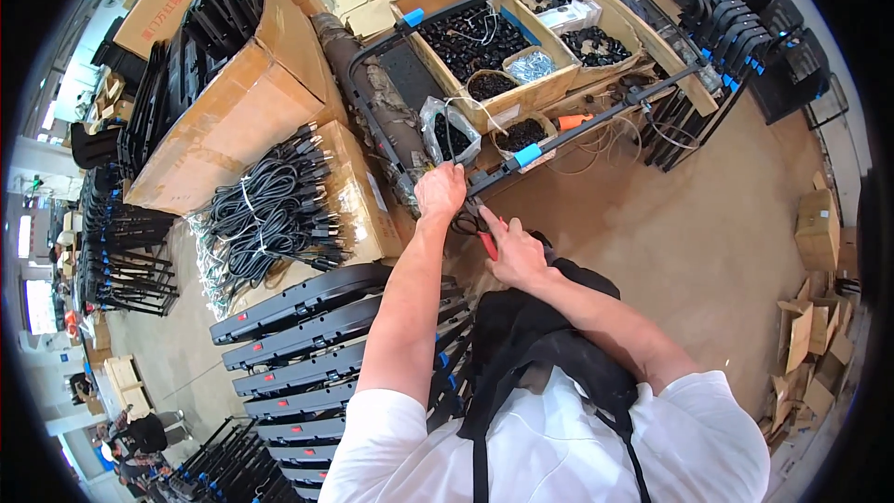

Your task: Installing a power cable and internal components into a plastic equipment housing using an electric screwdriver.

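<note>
A black tubular metal frame (372,126) with blue sleeves lies across the bench in front of me. My left hand (440,191) is closed at its near corner, and a thin pale cable (451,135) runs up out of the fist. Just right of it, my right hand (518,257) grips red-handled pliers (489,244). Their jaws point toward the frame's near bar and are partly hidden by the hands. Beyond my left hand stands a clear plastic bag (452,133) of small black parts. A tub of black pieces (523,134) sits to its right.
Wooden bins (470,98) of small black parts and silver screws stand farther back. At left, a bundle of black cables (265,214) lies on a cardboard box (358,196), beside a large carton (233,112). Stacked black panels (312,354) are near my left arm. Flattened cartons (810,354) lie at right.
</note>
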A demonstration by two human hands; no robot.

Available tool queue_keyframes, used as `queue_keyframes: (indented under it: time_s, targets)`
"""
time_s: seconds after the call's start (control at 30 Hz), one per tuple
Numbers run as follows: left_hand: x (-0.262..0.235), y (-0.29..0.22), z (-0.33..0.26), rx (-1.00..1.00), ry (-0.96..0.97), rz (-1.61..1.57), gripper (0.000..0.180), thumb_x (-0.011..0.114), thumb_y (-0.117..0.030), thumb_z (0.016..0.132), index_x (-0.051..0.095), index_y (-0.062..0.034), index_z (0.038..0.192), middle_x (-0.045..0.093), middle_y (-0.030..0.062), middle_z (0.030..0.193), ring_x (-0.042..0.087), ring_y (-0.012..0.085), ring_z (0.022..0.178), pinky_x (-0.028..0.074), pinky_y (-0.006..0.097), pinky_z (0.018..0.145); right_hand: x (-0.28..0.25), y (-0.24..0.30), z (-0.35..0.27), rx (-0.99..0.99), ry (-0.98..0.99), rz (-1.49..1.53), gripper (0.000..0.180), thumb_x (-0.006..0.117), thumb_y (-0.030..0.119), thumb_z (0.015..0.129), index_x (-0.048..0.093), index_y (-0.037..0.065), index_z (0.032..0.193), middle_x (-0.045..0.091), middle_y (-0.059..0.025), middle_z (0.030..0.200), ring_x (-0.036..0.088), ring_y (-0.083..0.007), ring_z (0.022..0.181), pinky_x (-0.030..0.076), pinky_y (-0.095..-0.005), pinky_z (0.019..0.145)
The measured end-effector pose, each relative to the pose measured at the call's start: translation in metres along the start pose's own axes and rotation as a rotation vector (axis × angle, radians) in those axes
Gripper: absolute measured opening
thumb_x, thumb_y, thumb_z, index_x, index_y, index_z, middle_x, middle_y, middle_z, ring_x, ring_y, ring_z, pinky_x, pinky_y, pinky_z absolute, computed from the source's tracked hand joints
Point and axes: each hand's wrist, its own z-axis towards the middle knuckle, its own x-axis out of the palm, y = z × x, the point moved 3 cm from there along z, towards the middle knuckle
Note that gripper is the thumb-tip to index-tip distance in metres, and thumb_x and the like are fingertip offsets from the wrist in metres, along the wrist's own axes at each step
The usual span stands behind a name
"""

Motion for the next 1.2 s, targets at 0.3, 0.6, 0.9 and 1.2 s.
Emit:
queue_keyframes:
  time_s: [0.3, 0.6, 0.9, 1.2]
  targets:
    - [0.002, -0.007, -0.002, -0.042, 0.02, -0.03, 0.042, 0.054, -0.041, 0.103, 0.075, -0.0052, 0.102, 0.075, 0.0249, 0.102, 0.072, 0.0438, 0.1, 0.055, 0.054, 0.091, 0.07, -0.063, 0.021, 0.196, 0.654, 1.767, 0.1, 0.061, -0.008, 0.078, 0.03, 0.034, 0.164, 0.059, -0.0011, 0.105, 0.058, -0.014, 0.083, 0.047, -0.0309, 0.07]
    - [0.002, -0.007, 0.003, -0.061, -0.047, -0.053, 0.04, 0.056, -0.037, 0.103, 0.075, -0.0026, 0.097, 0.076, 0.025, 0.098, 0.074, 0.0433, 0.096, 0.057, 0.053, 0.088, 0.035, -0.081, 0.031, 0.136, 0.399, 0.479, 0.076, 0.062, 0.003, 0.08, 0.045, 0.007, 0.154, 0.068, -0.0156, 0.111, 0.066, -0.0286, 0.104, 0.053, -0.037, 0.089]
    - [0.01, -0.014, 0.006, -0.132, -0.02, -0.018, 0.038, 0.056, -0.038, 0.102, 0.073, -0.0044, 0.098, 0.075, 0.0249, 0.095, 0.073, 0.0438, 0.094, 0.057, 0.054, 0.085, 0.013, -0.137, 0.068, 0.433, 0.348, 0.557, 0.033, 0.07, 0.024, 0.084, 0.058, 0.001, 0.104, 0.063, -0.0096, 0.075, 0.058, -0.0178, 0.055, 0.043, -0.0361, 0.048]
    - [-0.007, 0.031, -0.023, -0.277, -0.036, 0.075, 0.037, 0.056, -0.041, 0.1, 0.07, -0.0069, 0.094, 0.074, 0.0237, 0.09, 0.073, 0.0445, 0.086, 0.057, 0.057, 0.081, 0.173, -0.144, 0.207, 0.683, 0.286, 1.001, 0.018, 0.069, 0.039, 0.099, 0.064, 0.023, 0.108, 0.063, -0.0028, 0.076, 0.058, -0.0173, 0.056, 0.034, -0.0317, 0.044]
